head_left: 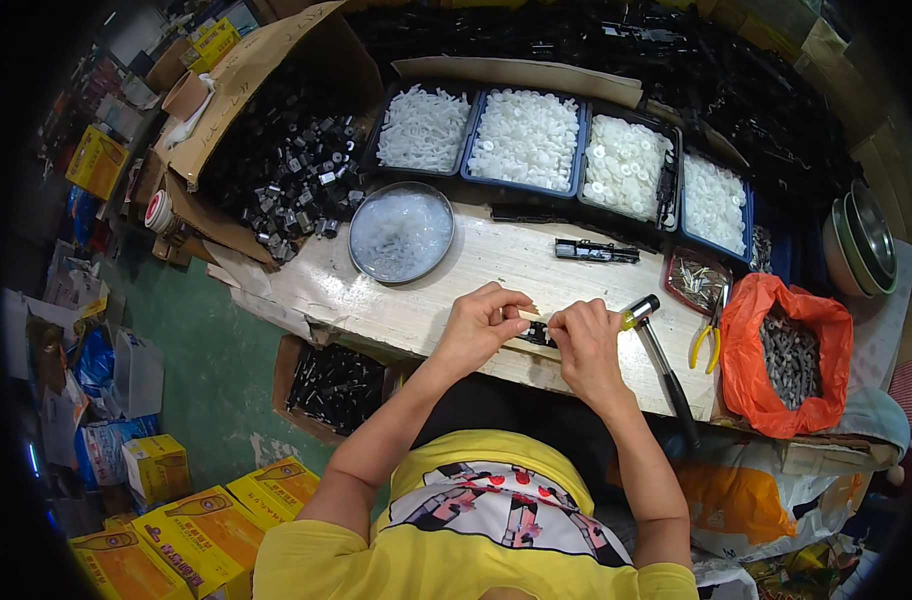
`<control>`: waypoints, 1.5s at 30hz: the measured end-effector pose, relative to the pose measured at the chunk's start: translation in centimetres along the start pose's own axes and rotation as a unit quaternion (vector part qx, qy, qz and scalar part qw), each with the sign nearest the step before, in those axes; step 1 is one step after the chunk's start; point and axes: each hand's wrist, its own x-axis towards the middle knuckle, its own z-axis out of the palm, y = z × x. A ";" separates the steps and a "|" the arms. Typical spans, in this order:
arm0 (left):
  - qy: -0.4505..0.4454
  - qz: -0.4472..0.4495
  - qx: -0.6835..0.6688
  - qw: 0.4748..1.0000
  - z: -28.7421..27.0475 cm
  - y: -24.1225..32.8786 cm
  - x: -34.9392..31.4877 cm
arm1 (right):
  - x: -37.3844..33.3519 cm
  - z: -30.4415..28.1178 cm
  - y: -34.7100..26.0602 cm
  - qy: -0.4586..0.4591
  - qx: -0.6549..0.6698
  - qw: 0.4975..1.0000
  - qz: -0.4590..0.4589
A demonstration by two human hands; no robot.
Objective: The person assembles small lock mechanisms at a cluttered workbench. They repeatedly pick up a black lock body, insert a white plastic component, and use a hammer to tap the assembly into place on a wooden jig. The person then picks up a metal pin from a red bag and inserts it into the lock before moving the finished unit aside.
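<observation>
At the front edge of the bench, my left hand (478, 328) is closed in a pinch; what its fingertips hold is too small to make out. Close beside it, my right hand (588, 345) has its fingers bent together over a small black part (538, 334). That part lies between light wooden strips (532, 350), partly covered by my fingers. Just right of my right hand rests a hammer (666, 372) with a black handle and a yellowish-green face. Farther back lies a longer black assembly (596, 251).
Trays of white plastic parts (524, 140) line the back. A round dish (401, 232) holds translucent pieces, near a carton of dark metal parts (301, 180). Rightward are a tray of pins (698, 277), yellow-handled pliers (706, 345) and a red bag (741, 350) of grey metal parts.
</observation>
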 end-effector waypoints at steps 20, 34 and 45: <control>-0.212 0.012 0.397 0.893 0.9 4.7 6.7 | 0.1 -6.3 8.0 0.139 -0.207 0.965 0.079; 0.047 0.169 0.510 0.842 6.4 3.9 21.4 | 1.0 -8.5 14.0 -0.041 -0.370 0.889 0.268; -0.062 -0.006 -0.090 0.994 2.9 6.6 18.2 | -0.7 -9.1 15.1 0.048 -0.260 0.942 0.206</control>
